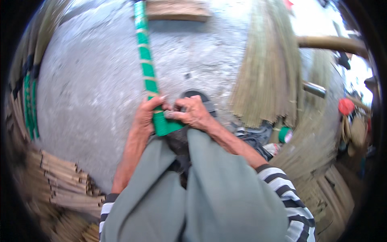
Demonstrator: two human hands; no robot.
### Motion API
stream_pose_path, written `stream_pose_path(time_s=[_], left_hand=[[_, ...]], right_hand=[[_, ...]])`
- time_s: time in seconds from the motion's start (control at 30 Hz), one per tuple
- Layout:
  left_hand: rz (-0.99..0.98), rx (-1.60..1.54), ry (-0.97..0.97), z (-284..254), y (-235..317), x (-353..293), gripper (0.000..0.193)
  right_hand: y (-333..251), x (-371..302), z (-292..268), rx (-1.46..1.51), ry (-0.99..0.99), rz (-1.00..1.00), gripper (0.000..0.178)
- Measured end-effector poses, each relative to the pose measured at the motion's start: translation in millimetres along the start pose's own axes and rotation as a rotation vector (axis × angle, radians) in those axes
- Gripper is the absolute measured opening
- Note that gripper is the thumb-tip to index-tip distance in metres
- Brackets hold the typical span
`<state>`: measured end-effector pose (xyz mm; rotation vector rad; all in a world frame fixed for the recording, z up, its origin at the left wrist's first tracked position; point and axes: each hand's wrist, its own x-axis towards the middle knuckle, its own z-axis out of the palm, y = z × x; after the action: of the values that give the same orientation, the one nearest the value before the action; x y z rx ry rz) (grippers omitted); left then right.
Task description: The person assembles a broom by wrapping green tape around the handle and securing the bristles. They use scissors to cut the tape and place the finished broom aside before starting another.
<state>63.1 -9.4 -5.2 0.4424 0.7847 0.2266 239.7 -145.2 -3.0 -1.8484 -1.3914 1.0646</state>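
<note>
A long pole (pixel 148 70), wound in a spiral with shiny green tape and showing pale bands between the turns, runs from the top of the view down to my lap. My left hand (pixel 144 116) is closed around it near its lower end. Close on the right, my right hand (pixel 194 113) has its fingers curled and its thumb pressed in at the tape. A loose flap of green tape (pixel 174 126) sticks out sideways from the pole's lower end, just below the right thumb. The right fingertips are partly hidden and slightly blurred.
A wooden block (pixel 177 10) lies on the grey floor ahead. Bundled broom straw (pixel 264 68) spreads at the right, near a green tape roll (pixel 285 134). Cut sticks (pixel 66 177) are piled at lower left. Green-wrapped brooms (pixel 30 105) stand at the left edge.
</note>
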Motion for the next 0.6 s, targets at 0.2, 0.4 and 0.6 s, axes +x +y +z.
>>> stream_pose_path(time_s=[0.2,0.4,0.6], left_hand=[[0.035,0.177,0.115,32.6,18.6,-16.5,0.026],[-0.027,0.312,0.137,52.1,32.1,-23.0,0.029],[-0.105,0.432,0.111,54.3,36.9,-20.3,0.027]], right_hand=[[18.9,-86.4,-58.6,-0.018,0.489,0.022,0.025],[82.0,-250.6,-88.9,-0.163,0.885,0.403,0.014],[125.1,-358.8,-64.8,-0.191,1.024,0.731,0.015]])
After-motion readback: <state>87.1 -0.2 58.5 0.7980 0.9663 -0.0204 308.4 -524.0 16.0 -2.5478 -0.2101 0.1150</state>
